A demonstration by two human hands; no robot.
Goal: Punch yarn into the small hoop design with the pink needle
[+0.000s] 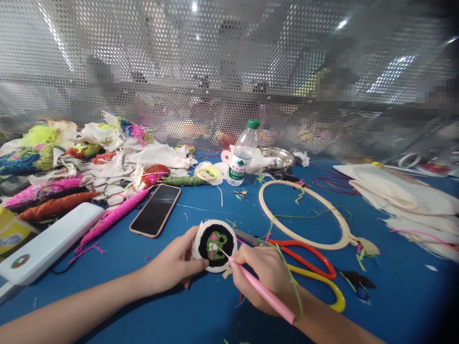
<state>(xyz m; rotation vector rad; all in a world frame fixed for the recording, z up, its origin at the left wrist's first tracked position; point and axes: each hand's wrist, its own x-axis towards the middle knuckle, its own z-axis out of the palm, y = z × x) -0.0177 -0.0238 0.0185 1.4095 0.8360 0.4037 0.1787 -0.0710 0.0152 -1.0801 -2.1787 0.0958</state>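
Note:
My left hand [181, 258] grips the left edge of a small round embroidery hoop [234, 241], its thumb lying on the front. The hooped fabric carries a black ground with a green, pink and white looped motif [218, 243]. Between the fingertips of my right hand [263, 274] is a pink punch needle [265, 292], its thin metal tip reaching the motif. A green yarn [292, 274] runs over the right hand. Partly hidden behind that hand lie scissors [319, 255] with red and yellow handles.
A larger wooden hoop [263, 205] lies at right, near folded white cloth [401, 191]. A phone [156, 210], a white device [53, 243], yarn bundles [118, 212] and scraps fill the left. A water bottle [242, 155] and metal bowl [279, 156] stand before a perforated metal screen [201, 62].

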